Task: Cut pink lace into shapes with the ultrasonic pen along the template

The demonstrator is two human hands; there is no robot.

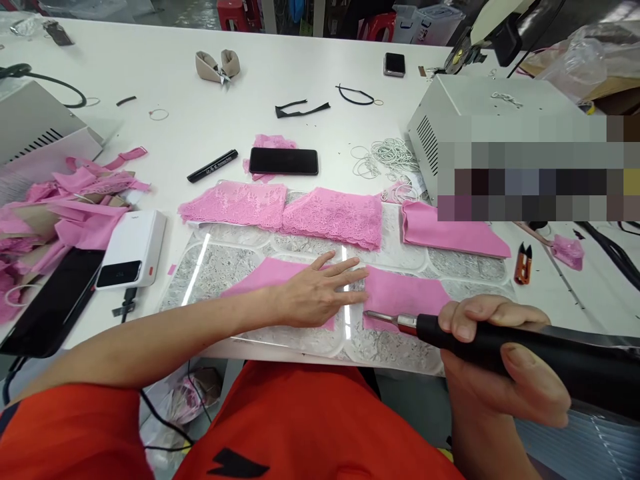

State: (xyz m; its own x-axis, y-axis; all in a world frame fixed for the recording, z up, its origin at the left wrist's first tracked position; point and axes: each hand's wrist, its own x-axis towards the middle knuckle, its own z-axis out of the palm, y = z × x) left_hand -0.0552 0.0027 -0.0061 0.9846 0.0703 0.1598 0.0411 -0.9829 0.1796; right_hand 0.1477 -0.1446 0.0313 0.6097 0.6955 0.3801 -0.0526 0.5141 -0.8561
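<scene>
My left hand point(323, 293) lies flat with fingers spread over a plain pink fabric piece point(273, 273), its fingertips at the edge of a second pink piece point(407, 293). In my right hand point(505, 360) is a thick black-handled tool point(555, 350) with a thin metal tip; its exact kind I cannot tell. That tip is at the lower left of the second piece. Both pieces rest on a clear-topped, stone-patterned mat point(195, 283). Beyond them lie two pink lace pieces point(335, 213) side by side, and a thicker pink fabric stack point(453, 230) is to their right.
A phone point(283, 161) and black marker point(213, 167) lie behind the lace. Pink scraps point(75, 207) and a white power bank point(133, 250) are at left. A grey machine box point(425, 140), tangled cord point(393, 157) and orange thread snips point(523, 264) are at right.
</scene>
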